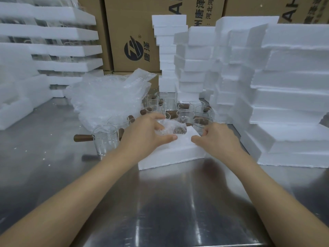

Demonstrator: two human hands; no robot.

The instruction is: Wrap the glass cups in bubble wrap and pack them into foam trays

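White foam is everywhere here, and the piece that matters is the tray (170, 154) lying flat on the steel tabletop (160, 202) under both hands. The left hand (147, 132) is curled around a wrapped cup (170, 128), fingers over the top and thumb tucked beneath, holding it low over the tray's far side; a brown handle end shows through the bubble wrap at the bundle's right tip. I cannot tell whether the bundle already touches the foam. The right hand (215, 138) sits just right of that bundle, on the tray's right edge, its fingers bent inward and its thumb pointing toward the left hand; it seems to hold nothing, though the fingertips are hidden from where I stand. Just left of the left hand stands a bare cup (106, 139), upright, its wooden handle sticking out to the left. Beyond both hands a cluster of more cups (178, 109) stands close together, unwrapped, handles pointing various ways. Further left of the left hand, past the bare cup, a loose heap of bubble wrap (108, 98) is piled on the tabletop. To the right of the right hand rise uneven stacks of foam (277, 97), and narrower stacks stand behind the cups. Far off to the left, more stacked foam (58, 50) has glass showing between the layers. Cardboard boxes (135, 32) with black print close off the back.
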